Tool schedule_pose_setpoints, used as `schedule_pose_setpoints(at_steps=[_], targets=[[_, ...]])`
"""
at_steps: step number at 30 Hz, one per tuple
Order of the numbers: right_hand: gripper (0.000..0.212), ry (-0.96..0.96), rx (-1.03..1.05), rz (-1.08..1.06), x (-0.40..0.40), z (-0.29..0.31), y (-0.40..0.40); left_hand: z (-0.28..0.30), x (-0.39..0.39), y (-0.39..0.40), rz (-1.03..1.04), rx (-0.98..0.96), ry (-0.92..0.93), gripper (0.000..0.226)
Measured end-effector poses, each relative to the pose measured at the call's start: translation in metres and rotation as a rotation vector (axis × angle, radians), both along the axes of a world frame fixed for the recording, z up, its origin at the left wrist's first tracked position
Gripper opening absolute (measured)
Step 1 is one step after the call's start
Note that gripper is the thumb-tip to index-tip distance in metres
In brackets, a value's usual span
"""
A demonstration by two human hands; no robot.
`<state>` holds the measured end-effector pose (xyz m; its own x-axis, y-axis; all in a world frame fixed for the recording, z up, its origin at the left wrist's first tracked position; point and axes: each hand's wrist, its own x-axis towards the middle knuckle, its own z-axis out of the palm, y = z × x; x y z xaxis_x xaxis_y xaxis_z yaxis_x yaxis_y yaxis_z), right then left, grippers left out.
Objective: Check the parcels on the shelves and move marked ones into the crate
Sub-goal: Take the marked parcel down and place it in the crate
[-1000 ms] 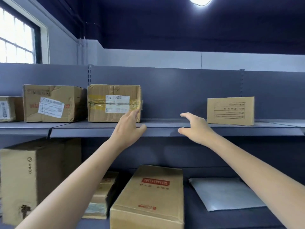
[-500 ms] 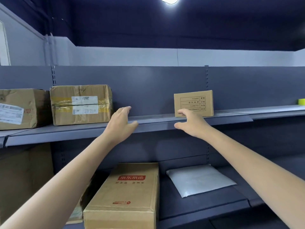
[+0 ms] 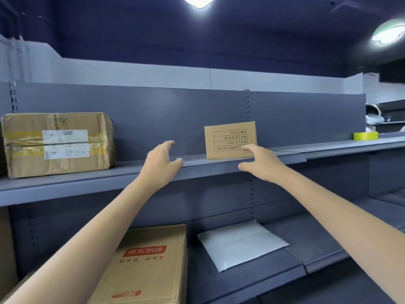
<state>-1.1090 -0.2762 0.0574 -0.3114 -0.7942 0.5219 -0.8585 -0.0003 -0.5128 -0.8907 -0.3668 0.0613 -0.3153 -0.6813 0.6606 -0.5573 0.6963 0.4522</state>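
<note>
Nearest me, on the lower shelf (image 3: 252, 279), the box with the red logo (image 3: 144, 266) lies at the front edge with the white mailer (image 3: 241, 244) flat just beside it. Neither is being handled. Both have slid left in my view over the last second, because I have been turning the head right along the run of shelving.

Above them, both my arms reach up to the front edge of the upper shelf (image 3: 65, 185). My left hand (image 3: 161, 163) hangs over that edge with its fingers (image 3: 168, 144) loosely spread and holding nothing. A second ago it was right at the corner of the taped parcel (image 3: 58, 144); now that parcel sits well apart, out at the left end of the shelf.

My right hand (image 3: 260, 163) has closed in on the small brown box (image 3: 230, 140), which stands upright toward the back of the upper shelf with its printed table upside down. The hand is spread open, its fingertips overlapping the box's lower right corner, though I cannot tell if they actually touch. It grips nothing yet.

I judge the taped parcel as checked and passed over, and the small box as the next one to inspect. No mark shows on this face. The crate is not in view. Farther right on that shelf lies a yellow tape roll (image 3: 365, 135).
</note>
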Motion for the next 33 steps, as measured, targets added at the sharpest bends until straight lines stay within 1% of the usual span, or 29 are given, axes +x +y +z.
schedule_pose_setpoints(at_steps=[4, 7, 10, 12, 14, 15, 18, 20, 23, 25, 27, 30, 33], targets=[[0.061, 0.000, -0.003, 0.005, -0.030, 0.001, -0.006, 0.011, -0.032, -0.009, 0.027, -0.011, 0.034, 0.051], [0.055, -0.042, -0.018, 0.027, -0.056, 0.006, -0.011, 0.020, -0.066, -0.024, 0.053, 0.010, -0.043, 0.054], [0.051, -0.069, -0.005, 0.016, -0.079, 0.009, -0.022, 0.024, -0.101, -0.041, 0.078, 0.096, -0.086, 0.053], [0.049, -0.069, 0.002, 0.009, -0.091, 0.008, -0.034, 0.025, -0.121, -0.055, 0.087, 0.150, -0.062, 0.043], [0.047, -0.070, 0.005, 0.027, -0.102, 0.006, -0.047, 0.026, -0.135, -0.067, 0.133, 0.236, -0.043, 0.019], [0.046, -0.077, 0.010, 0.039, -0.106, 0.006, -0.053, 0.027, -0.141, -0.070, 0.160, 0.286, -0.046, 0.012], [0.043, -0.103, 0.018, 0.086, -0.114, 0.005, -0.069, 0.026, -0.155, -0.076, 0.150, 0.383, -0.051, 0.008], [0.045, -0.102, 0.025, 0.101, -0.115, 0.005, -0.077, 0.025, -0.159, -0.078, 0.109, 0.383, -0.014, 0.012], [0.048, -0.135, 0.004, 0.110, -0.114, 0.004, -0.079, 0.022, -0.155, -0.076, 0.091, 0.354, 0.061, 0.025], [0.049, -0.161, -0.030, 0.131, -0.111, 0.002, -0.073, 0.021, -0.146, -0.069, 0.072, 0.328, 0.089, 0.027], [0.049, -0.173, -0.088, 0.140, -0.105, 0.000, -0.066, 0.022, -0.137, -0.057, 0.049, 0.297, 0.110, 0.025], [0.045, -0.190, -0.182, 0.172, -0.091, -0.005, -0.052, 0.021, -0.119, -0.036, 0.027, 0.248, 0.119, 0.017], [0.041, -0.195, -0.241, 0.218, -0.076, -0.014, -0.036, 0.018, -0.097, -0.015, 0.046, 0.198, 0.094, 0.013]])
